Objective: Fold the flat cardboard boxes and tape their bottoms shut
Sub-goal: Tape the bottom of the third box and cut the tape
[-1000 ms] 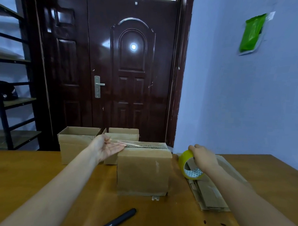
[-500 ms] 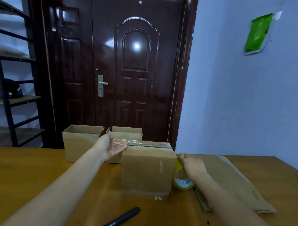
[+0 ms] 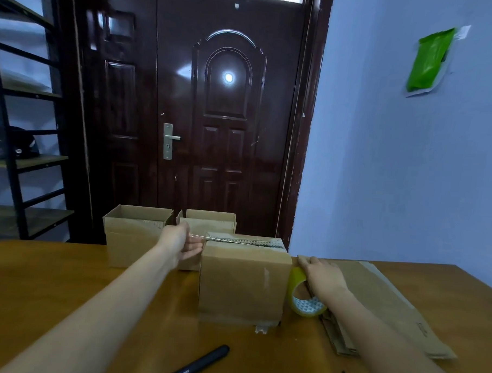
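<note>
Cardboard box (image 3: pixel 242 282) stands mid-desk, bottom up, and we're on it: our left hand (image 3: pixel 181 244) pinches the loose end of the tape strip (image 3: pixel 237 240) stretched across its top seam, while our right hand (image 3: pixel 321 275) grips the tape roll (image 3: pixel 304 297) against the box's right side. Flat cardboard (image 3: pixel 386 308) lies under that wrist. Two folded boxes (image 3: pixel 133 232) wait behind, a black pen (image 3: pixel 200 363) near us on the desk (image 3: pixel 38 276).

Both bare forearms reach forward. Left hand (image 3: pixel 180 244) raised, palm turned rightward, fingers loosely curled — thumb and fingertips pinching something thin. Right hand (image 3: pixel 324 277) lower, palm down, fingers extended forward and curved over what it holds — wrist straight.
</note>
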Demonstrator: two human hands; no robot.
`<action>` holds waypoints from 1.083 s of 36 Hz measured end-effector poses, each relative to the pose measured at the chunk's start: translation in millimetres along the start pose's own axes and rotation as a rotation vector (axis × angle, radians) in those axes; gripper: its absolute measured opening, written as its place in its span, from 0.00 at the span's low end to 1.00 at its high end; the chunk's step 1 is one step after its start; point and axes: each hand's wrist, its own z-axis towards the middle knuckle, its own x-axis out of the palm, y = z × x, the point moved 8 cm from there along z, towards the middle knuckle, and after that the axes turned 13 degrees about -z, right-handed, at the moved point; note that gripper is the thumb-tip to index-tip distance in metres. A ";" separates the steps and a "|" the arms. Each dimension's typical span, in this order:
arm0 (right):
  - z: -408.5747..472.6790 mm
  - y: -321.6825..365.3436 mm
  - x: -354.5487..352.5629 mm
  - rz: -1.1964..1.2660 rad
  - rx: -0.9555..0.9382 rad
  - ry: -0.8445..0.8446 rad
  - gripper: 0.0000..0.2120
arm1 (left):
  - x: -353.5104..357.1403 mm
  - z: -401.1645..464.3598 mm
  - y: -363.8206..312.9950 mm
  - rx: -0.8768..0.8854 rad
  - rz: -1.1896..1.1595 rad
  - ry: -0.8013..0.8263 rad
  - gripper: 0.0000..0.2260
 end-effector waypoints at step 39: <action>1.4 22.7 -10.6 -0.034 -0.073 0.060 0.32 | -17.6 8.4 19.7 0.279 0.315 -0.161 0.11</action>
